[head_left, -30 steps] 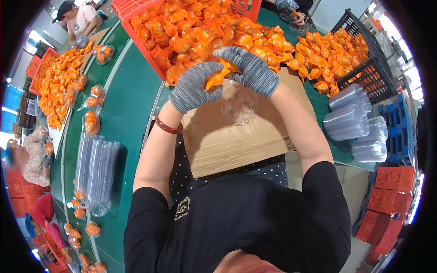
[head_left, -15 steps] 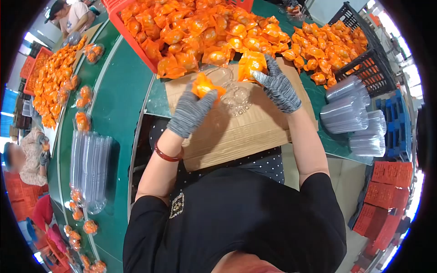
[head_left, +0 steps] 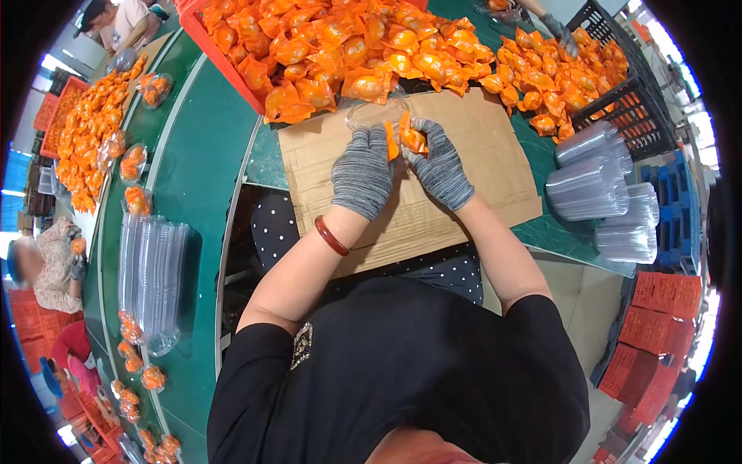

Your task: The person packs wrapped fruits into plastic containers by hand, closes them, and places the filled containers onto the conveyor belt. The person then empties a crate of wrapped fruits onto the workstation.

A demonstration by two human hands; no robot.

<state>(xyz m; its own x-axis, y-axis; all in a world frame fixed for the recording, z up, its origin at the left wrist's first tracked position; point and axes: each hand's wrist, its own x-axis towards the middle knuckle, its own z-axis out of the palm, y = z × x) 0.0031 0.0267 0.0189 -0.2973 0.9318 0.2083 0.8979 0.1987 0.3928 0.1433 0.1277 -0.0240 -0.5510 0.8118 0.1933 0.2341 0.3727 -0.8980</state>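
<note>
Both my hands wear grey knitted gloves and are close together over the flat cardboard sheet (head_left: 464,197). My left hand (head_left: 362,176) has its fingers curled round a fruit in orange plastic wrap (head_left: 392,141), most of it hidden behind the fingers. Another orange-wrapped fruit (head_left: 413,138) is gripped between the thumb and fingers of my right hand (head_left: 442,166). Just beyond the hands, a clear plastic tray (head_left: 359,114) lies on the cardboard, partly covered by them.
A red crate (head_left: 224,66) spills wrapped fruit at the top, with a black crate (head_left: 634,116) at right. Clear tray stacks stand right (head_left: 587,189) and left (head_left: 151,278). Packed fruit (head_left: 137,199) lines the green belt. A co-worker's gloved hand (head_left: 560,35) reaches over the right pile.
My hands have come together and nearer to me, each still with its wrapped fruit, now over the cardboard's middle. A co-worker's gloved hand has appeared at the upper right pile.
</note>
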